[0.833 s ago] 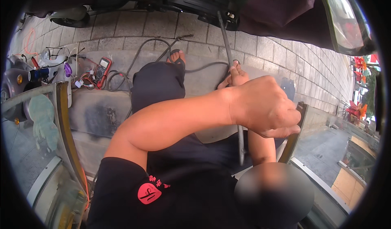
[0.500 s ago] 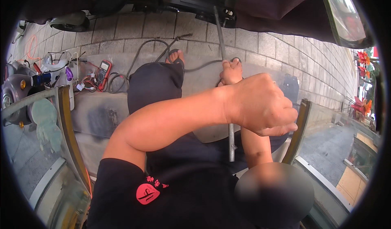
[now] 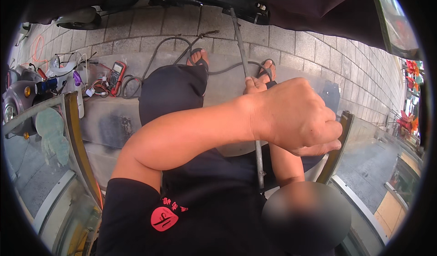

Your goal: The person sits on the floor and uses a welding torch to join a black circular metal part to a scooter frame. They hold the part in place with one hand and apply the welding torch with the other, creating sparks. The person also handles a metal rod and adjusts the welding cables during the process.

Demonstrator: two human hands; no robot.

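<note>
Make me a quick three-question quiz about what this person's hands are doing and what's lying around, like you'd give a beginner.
1. Multiple choice: which hand grips the grey rod? A) the left; B) the right; C) neither.
2. True or false: the left hand is curled into a fist.
3. Fill in the blank: in the picture, the red-cased meter lies to the ___ of the left foot.

Key:
1. B, the right hand, partly hidden behind the left wrist.
2. True, though whether anything is inside it cannot be seen.
3. left
</note>
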